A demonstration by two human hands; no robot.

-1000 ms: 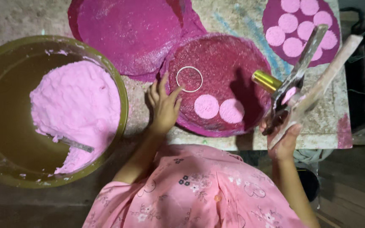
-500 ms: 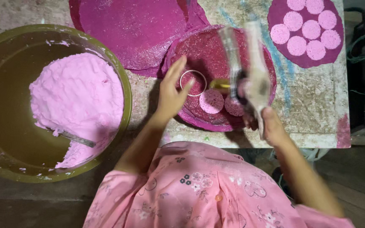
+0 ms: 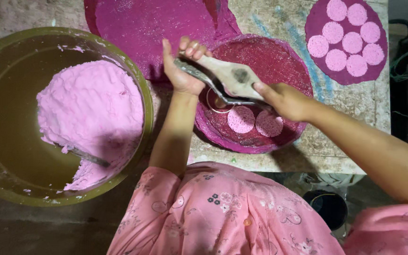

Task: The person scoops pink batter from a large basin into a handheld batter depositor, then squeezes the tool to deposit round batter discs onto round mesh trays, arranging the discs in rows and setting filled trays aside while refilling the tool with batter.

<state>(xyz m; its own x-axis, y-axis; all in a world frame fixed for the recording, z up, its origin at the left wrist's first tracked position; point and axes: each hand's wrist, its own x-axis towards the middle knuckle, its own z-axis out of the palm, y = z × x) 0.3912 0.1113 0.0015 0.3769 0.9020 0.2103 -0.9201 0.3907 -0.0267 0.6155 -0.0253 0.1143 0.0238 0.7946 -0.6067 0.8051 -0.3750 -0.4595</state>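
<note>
Gripping the flat scraper (image 3: 234,75) with both left hand (image 3: 181,71) and right hand (image 3: 284,100), you're filling the ring mould (image 3: 217,100); level it carefully.

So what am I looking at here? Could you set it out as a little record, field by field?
Setting: stone table seen from above by a person in a pink flowered top
Left hand: gripping the upper end of a flat metal scoop
Right hand: holding the scoop's lower end
Beneath the hands: round magenta mat with a metal ring and two pink discs
Left side: big olive bowl of pink dough with a spoon in it
Top right: mat bearing seven discs
</note>
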